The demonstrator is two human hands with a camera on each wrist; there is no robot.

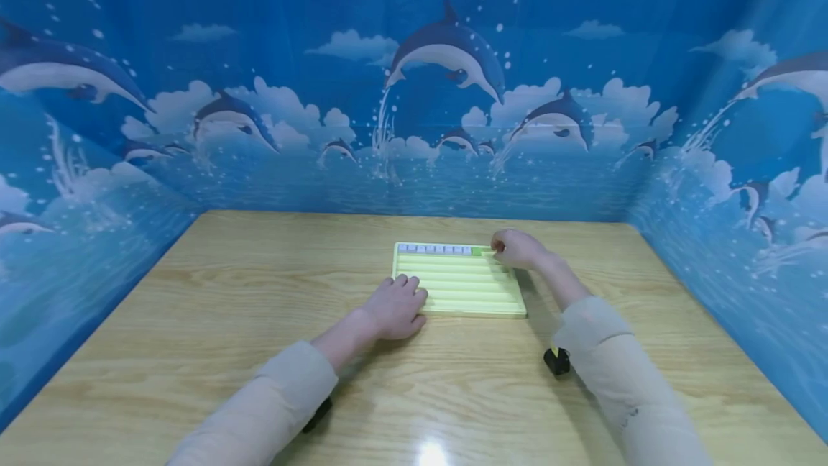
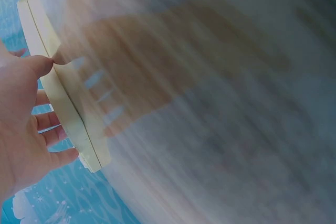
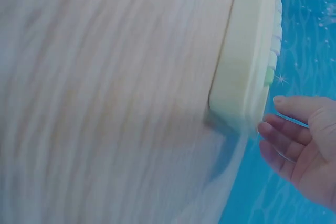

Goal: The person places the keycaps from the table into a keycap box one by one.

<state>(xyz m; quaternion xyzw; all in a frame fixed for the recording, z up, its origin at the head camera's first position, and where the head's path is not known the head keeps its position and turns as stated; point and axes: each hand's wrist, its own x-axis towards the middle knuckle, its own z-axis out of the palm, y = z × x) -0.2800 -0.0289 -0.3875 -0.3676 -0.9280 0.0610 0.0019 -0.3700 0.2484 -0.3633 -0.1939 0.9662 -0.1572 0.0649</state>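
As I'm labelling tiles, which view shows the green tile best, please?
The head view: it shows the green tile from above, beside the pale tiles. The right wrist view shows only its edge; the left wrist view doesn't show it.

In the head view, the left hand (image 1: 396,306) covers the near-left corner of the pale green grooved tray (image 1: 468,288), the right hand (image 1: 520,249) its far-right corner; marks on the tiles (image 1: 435,249) are too small to read. The bottom edge crops both sleeves (image 1: 268,401). The wood-grain tabletop (image 3: 115,98) blurs in both wrist views.
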